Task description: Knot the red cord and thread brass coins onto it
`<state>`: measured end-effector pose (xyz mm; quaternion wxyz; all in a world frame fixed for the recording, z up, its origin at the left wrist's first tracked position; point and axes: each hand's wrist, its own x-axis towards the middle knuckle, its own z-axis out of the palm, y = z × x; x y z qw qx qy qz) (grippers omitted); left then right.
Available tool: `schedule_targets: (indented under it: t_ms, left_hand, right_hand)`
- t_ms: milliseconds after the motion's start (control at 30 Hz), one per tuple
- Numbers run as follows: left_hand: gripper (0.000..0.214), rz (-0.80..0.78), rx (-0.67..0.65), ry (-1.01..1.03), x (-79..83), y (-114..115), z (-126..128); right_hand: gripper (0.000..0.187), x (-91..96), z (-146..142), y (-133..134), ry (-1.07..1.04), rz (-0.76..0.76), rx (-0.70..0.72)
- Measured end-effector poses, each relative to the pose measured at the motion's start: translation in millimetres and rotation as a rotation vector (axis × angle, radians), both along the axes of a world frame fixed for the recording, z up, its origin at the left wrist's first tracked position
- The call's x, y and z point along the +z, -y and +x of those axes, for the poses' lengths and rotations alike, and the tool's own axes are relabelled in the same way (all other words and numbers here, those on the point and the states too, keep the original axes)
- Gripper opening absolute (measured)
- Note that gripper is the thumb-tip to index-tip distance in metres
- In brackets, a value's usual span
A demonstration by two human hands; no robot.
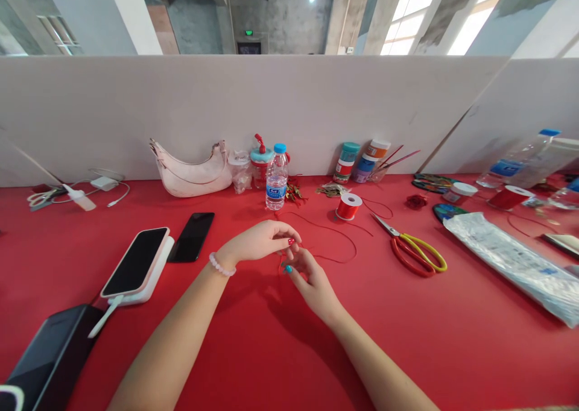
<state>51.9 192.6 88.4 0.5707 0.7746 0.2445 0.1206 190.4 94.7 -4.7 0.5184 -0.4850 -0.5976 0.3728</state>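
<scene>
My left hand (256, 240), with a pale bead bracelet (221, 265) at the wrist, reaches in over the middle of the red table. Its thumb and fingers are closed on a thin red cord (356, 248). Just below and to the right, my right hand (314, 284) meets it, fingers bent and closed around the same cord. A short loop of cord hangs by the right thumb. The fingertips partly hide one another and the cord between them. Beyond the hands the cord trails in a wide curve across the table.
A water bottle (277, 179) stands ahead, near a pink handbag (192, 173). To the right are a red cord spool (348, 208), scissors (411, 248) and a plastic packet (506, 260). Phones (192, 236) and a black box (54, 351) lie left. A white partition (271, 97) closes the back.
</scene>
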Motion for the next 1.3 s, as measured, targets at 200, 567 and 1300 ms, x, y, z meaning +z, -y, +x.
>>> schedule_targets:
  t_ms: [200,567,1300]
  left_hand:
    - [0.016,0.013,-0.055,-0.074,-4.1,-2.0,1.0]
    - [0.016,-0.020,-0.026,-0.047,-5.7,-4.3,-0.7]
    - [0.029,0.714,0.806,-0.579,-7.6,-59.2,-66.2]
  right_hand:
    - [0.030,-3.5,-1.2,-1.6,-0.085,-0.035,-0.004]
    - [0.013,11.6,-3.0,3.7,0.156,-0.129,0.009]
    - [0.010,5.0,-3.9,0.8,0.203,-0.184,-0.041]
